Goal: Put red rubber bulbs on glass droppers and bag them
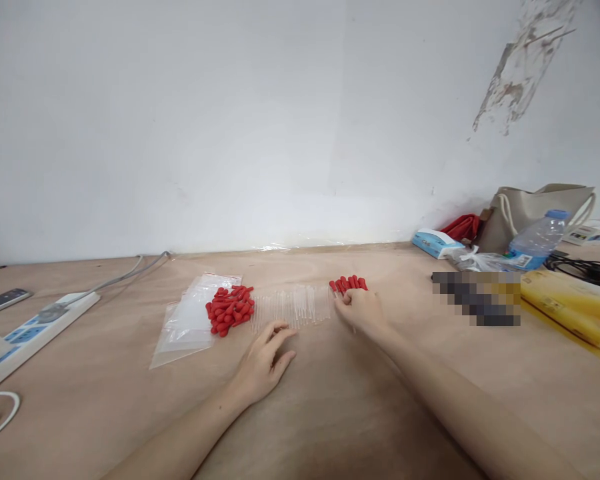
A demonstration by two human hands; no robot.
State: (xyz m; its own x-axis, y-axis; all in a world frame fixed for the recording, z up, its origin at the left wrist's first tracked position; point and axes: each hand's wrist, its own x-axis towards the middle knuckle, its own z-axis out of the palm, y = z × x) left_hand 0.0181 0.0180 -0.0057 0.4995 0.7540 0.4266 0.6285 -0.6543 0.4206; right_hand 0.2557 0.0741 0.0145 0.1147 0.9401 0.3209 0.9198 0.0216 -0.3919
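A row of thin clear dropper tubes (293, 305) lies side by side in the middle of the table. My left hand (263, 360) rests at their near edge, fingers loosely bent and apart, holding nothing. To its upper left, a pile of loose red rubber bulbs (230, 309) sits partly on clear zip bags (187, 323). At the right end of the row, my right hand (363, 310) is closed in a pinch around what appears to be a dropper, partly hidden by the fingers. Several droppers with red bulbs (353, 283) lie just beyond that hand, their lower parts covered by it.
On the left are a power strip (43, 333) with a grey cable and a phone (3, 302). At right stand a blue tissue pack (436, 243), a water bottle (540, 240), a beige bag (525, 207) and a yellow package (570, 303). A white wall (230, 133) bounds the back.
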